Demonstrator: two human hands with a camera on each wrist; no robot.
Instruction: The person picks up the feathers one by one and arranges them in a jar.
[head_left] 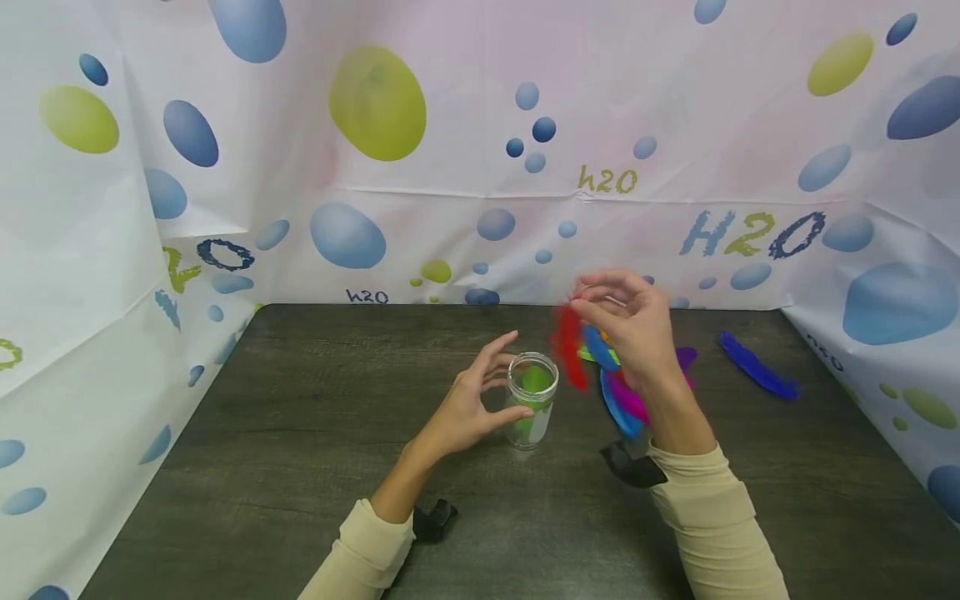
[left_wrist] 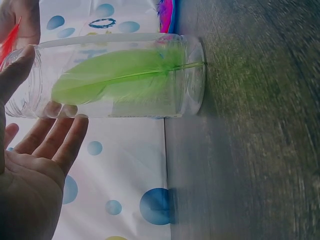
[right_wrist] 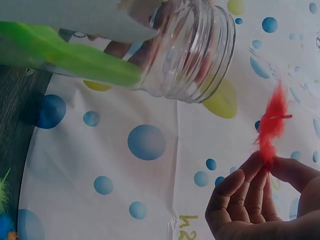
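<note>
A clear glass jar stands upright and lidless on the dark table, with a green feather inside it. My left hand is loosely around the jar from the left, the thumb on the near side and fingertips at the glass. My right hand pinches a red feather between thumb and fingers, held up just right of the jar's mouth. In the right wrist view that red feather stands apart from the rim.
Beside and below my right hand lies a loose pile of feathers, with a blue feather and a magenta feather among them. A dark blue feather lies alone further right. A white sheet with blue and green spots backs the table.
</note>
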